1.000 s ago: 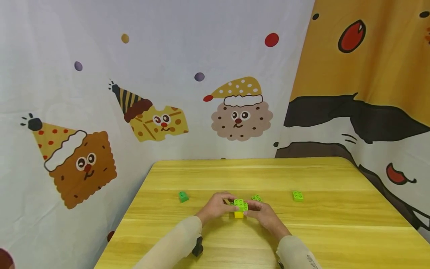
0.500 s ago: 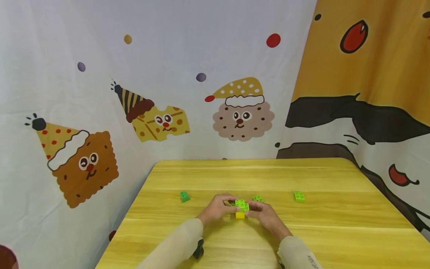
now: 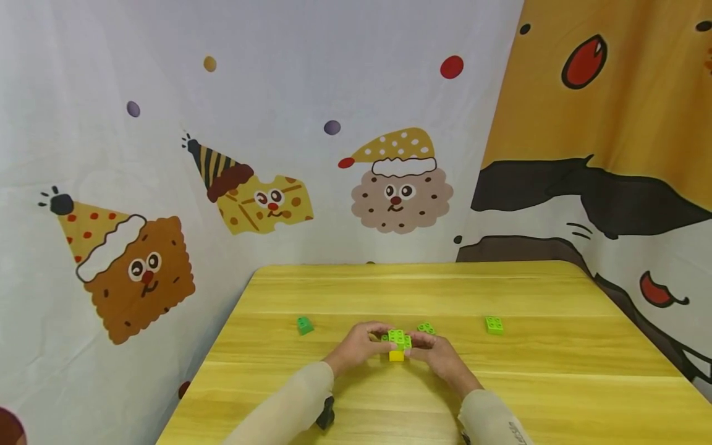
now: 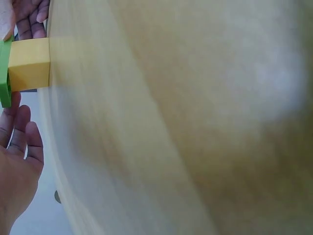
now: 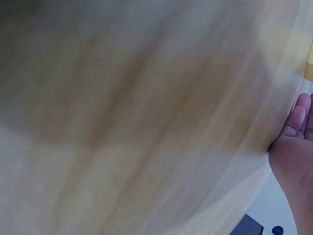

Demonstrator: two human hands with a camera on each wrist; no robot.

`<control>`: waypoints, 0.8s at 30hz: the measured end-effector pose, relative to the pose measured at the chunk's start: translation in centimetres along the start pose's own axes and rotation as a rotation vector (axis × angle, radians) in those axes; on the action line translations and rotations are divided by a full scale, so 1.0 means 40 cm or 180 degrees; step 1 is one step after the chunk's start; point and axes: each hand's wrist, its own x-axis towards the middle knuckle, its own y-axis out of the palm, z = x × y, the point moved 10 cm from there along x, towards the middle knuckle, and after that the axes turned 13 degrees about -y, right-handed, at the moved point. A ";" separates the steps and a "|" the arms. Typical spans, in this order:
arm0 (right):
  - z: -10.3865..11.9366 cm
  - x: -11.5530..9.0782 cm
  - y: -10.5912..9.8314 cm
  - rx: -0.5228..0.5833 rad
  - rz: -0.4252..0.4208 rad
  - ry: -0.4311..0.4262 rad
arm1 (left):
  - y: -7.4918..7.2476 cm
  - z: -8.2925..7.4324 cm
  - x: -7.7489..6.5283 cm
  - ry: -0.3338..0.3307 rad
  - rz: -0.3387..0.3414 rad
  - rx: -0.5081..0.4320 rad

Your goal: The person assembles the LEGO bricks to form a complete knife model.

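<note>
A small stack of toy bricks stands upright on the table in the middle of the head view. Light green bricks (image 3: 396, 337) form its top, with studs showing out to both sides, and a yellow brick (image 3: 397, 356) is underneath. My left hand (image 3: 356, 346) grips the green part from the left, thumb in front. From the right, my right hand (image 3: 439, 357) pinches the same part. The left wrist view has the yellow brick (image 4: 30, 63) below a green edge (image 4: 5, 73). In the right wrist view, the bricks are mostly out of frame beside my right hand (image 5: 293, 156).
Behind the hands lies a light green brick (image 3: 426, 328). Another light green one (image 3: 494, 325) is farther right, and a darker green brick (image 3: 304, 326) sits to the left. The wooden table (image 3: 345, 290) ends at a cartoon-printed curtain (image 3: 278, 74).
</note>
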 end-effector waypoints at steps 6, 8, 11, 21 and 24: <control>0.008 -0.005 -0.002 0.0032 -0.0010 -0.0004 | -0.003 -0.001 -0.002 -0.0075 0.0002 -0.0027; 0.008 -0.004 -0.001 0.0045 -0.0007 0.0003 | -0.004 0.002 -0.001 -0.0110 -0.0004 -0.0025; 0.008 -0.002 0.001 0.0027 -0.0024 0.0009 | -0.008 0.005 -0.001 -0.0122 -0.0021 -0.0015; 0.010 -0.002 0.003 0.0025 -0.0071 0.0013 | -0.022 0.032 -0.014 -0.0089 -0.0027 -0.0007; 0.013 -0.001 0.004 0.0025 -0.0069 0.0006 | -0.029 0.044 -0.014 -0.0120 -0.0049 -0.0029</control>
